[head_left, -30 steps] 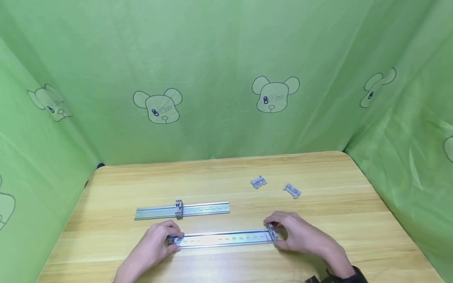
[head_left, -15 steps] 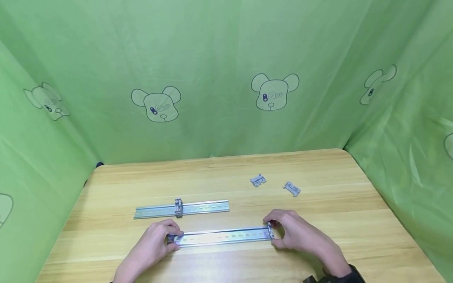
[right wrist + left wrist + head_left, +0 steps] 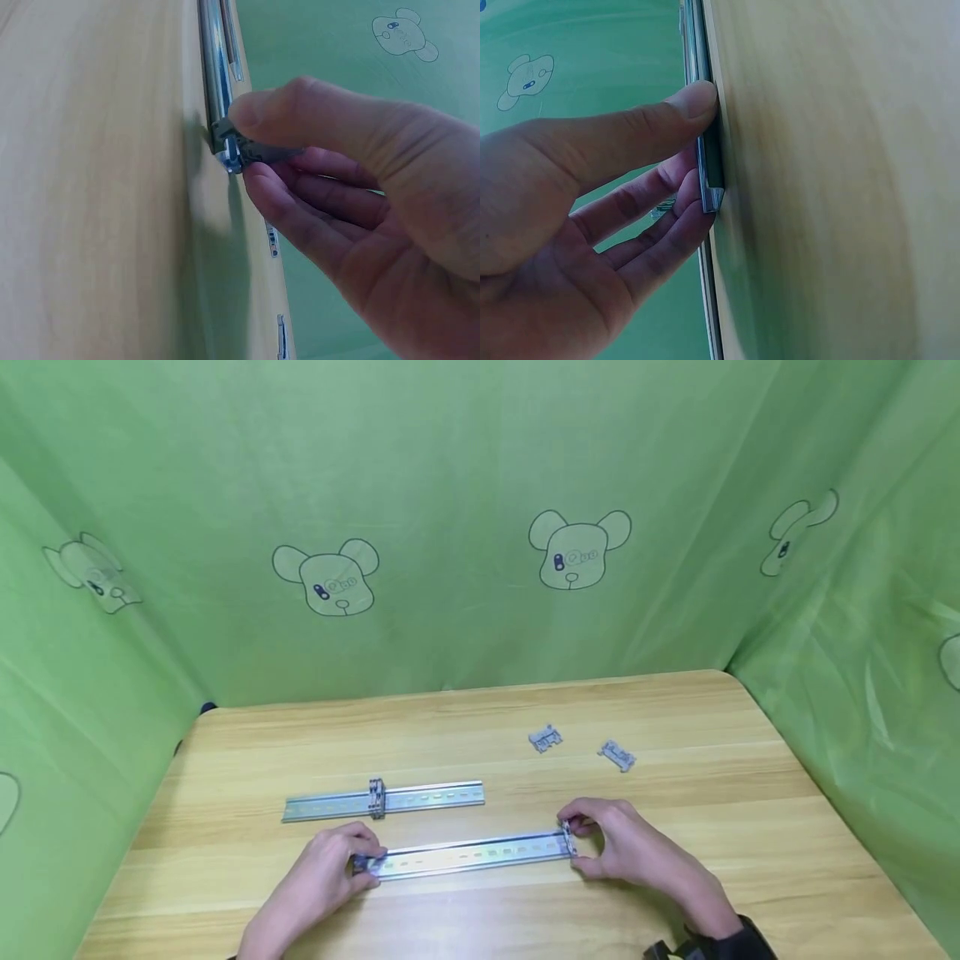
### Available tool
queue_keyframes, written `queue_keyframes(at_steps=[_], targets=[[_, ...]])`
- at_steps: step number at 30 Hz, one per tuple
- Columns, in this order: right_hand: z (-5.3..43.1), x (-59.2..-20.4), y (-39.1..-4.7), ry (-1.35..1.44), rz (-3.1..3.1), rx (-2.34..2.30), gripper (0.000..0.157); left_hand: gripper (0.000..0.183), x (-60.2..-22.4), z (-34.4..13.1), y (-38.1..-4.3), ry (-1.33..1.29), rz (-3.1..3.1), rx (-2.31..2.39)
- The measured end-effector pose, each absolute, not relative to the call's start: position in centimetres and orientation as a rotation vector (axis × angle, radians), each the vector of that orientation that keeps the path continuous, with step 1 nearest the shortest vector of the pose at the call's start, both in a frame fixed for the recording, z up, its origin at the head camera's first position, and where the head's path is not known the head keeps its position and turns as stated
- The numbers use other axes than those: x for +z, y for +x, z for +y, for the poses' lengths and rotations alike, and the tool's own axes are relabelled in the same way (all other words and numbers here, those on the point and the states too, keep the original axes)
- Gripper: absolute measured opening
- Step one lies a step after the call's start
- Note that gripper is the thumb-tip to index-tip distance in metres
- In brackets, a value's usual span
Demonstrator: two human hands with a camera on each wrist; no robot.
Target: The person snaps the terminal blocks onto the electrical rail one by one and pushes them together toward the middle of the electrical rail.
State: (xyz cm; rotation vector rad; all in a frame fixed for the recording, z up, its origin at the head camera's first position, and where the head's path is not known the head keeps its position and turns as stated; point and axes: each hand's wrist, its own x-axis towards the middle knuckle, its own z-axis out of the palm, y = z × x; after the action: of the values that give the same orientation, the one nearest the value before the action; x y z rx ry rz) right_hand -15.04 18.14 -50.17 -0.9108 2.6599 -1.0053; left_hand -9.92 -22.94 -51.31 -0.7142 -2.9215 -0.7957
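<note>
A slotted metal DIN rail (image 3: 472, 855) lies across the front of the table, its right end tilted slightly toward the back. My left hand (image 3: 324, 870) grips its left end, thumb on the near edge and fingers on the far edge. At the right end my right hand (image 3: 626, 843) pinches a grey terminal block (image 3: 567, 838) between thumb and fingers. In the right wrist view that terminal block (image 3: 251, 148) sits against the rail's end (image 3: 217, 82); whether it is fully clipped on I cannot tell. The left wrist view shows the thumb along the rail (image 3: 714, 161).
Behind lies a second rail (image 3: 435, 797) with grey terminal blocks (image 3: 377, 798) mounted near its middle. Two loose terminal blocks, one left (image 3: 545, 738) and one right (image 3: 617, 756), lie farther back on the wooden table (image 3: 712, 777). Green curtains (image 3: 450, 635) surround it.
The right hand and terminal block have shifted slightly back and left, and the rail's right end has swung a little toward the back. The left hand keeps its grip. The view has tilted slightly.
</note>
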Motion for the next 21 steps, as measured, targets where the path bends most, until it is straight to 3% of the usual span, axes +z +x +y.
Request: queue_keyframes(at_steps=[21], targets=[[13.1,-50.6,-14.7,-0.976,2.681,-0.976,0.05,0.027,-51.4,-23.1,-10.0,-0.712,-2.919,-0.78]])
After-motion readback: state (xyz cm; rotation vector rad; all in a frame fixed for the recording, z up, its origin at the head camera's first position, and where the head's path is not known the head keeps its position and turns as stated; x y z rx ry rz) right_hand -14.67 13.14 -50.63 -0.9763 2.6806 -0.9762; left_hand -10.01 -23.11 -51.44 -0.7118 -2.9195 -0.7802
